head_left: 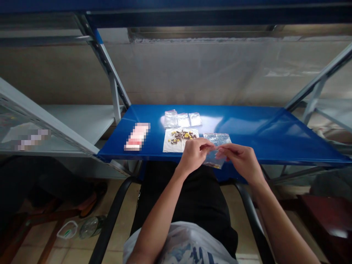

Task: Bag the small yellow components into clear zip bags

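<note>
My left hand and my right hand meet over the front edge of the blue table, fingertips pinched on the top of a small clear plastic bag. A few yellowish pieces lie at the bag's bottom. Behind it, another clear bag lies on the table. To the left, a white cloth or paper bears several dark and yellow small pieces. Beyond this sit clear zip bags, side by side.
The blue table has a pixelated pinkish item at its left. Grey metal shelving stands on the left, with slanted posts at both sides. Chair armrests flank my legs. A clear bottle is on the floor, near another person's foot.
</note>
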Tool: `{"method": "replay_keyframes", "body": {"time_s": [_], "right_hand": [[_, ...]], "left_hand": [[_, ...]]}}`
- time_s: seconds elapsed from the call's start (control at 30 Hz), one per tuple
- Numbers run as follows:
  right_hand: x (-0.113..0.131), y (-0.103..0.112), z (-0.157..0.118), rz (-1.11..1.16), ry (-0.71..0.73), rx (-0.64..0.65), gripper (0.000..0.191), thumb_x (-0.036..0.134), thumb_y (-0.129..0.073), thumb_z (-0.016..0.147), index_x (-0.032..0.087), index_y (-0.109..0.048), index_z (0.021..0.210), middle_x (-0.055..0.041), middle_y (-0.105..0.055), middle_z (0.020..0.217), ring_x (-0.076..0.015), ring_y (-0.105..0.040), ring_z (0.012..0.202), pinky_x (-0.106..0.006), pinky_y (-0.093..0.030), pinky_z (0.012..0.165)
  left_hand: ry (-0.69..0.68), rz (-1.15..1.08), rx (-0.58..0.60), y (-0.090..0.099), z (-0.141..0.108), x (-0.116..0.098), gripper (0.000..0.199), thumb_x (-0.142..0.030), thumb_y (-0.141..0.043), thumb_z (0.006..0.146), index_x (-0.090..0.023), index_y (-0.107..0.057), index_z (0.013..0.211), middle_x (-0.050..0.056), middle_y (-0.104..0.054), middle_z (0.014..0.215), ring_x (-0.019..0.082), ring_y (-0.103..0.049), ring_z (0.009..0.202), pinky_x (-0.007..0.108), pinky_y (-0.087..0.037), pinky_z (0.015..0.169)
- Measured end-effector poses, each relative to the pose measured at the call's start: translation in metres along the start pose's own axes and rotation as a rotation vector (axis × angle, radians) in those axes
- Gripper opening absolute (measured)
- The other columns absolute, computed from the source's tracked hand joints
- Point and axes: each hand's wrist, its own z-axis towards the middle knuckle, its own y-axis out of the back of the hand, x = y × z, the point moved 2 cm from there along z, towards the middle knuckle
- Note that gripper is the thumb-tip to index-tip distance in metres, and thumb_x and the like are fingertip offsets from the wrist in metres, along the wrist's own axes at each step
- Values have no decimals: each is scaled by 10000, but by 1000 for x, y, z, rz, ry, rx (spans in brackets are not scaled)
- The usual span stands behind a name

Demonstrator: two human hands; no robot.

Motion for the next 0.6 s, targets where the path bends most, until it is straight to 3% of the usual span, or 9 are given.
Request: {"method": "replay_keyframes", "body": {"time_s": [0.07,0.17,0.33,0.47,0.53,0.6], "right_hand": [[-5,10,-6,57,-63,15,347,538,-744,875,221,-819,995,-75,-813,836,-288,-764,745,-351,-571,622],[-14,27,-13,45,-82,14,352,563,-737,877,224,-817,930,-82,-815,854,-270,-733,727,-355,-572,635],[-27,63,-15,13,-74,-158,317,548,-722,886,242,-782,833,-68,-773,765,-239,-671,682,-356,-555,646],[-51,95,4,56,-210,-280,329,561,-749,826,234,-760,866,-72,-744,742,-247,-705,717,-346,-567,619],[-71,107,20,85,-269,-298,420,509,-835,711,224,-749,1007,-81,-759,795,-261,-722,721,-351,-573,588],[-90,113,37,41,-234,-307,571,443,-875,604,203,-714,1097,-77,-759,818,-271,-726,706,-386,-597,617]], "left_hand": [[51,-98,-3,-10,4,0,119,-283,-741,925,-199,-807,873,59,-794,854,203,-726,741,312,-569,687],[110,-210,31,-25,8,1,133,-301,-752,919,-184,-813,941,65,-792,853,192,-718,700,298,-575,644],[108,-239,119,-60,21,5,293,-234,-792,883,-191,-767,1172,80,-790,931,189,-746,803,296,-615,735],[242,-359,173,-103,56,23,372,-137,-755,882,-167,-677,1245,84,-777,910,172,-745,687,287,-619,660],[310,-294,142,-122,78,35,395,-124,-760,872,-155,-644,1249,87,-773,898,174,-739,655,301,-614,670],[334,-132,113,-137,94,46,379,-111,-737,886,-140,-628,1247,101,-768,915,198,-754,735,328,-614,756]]}}
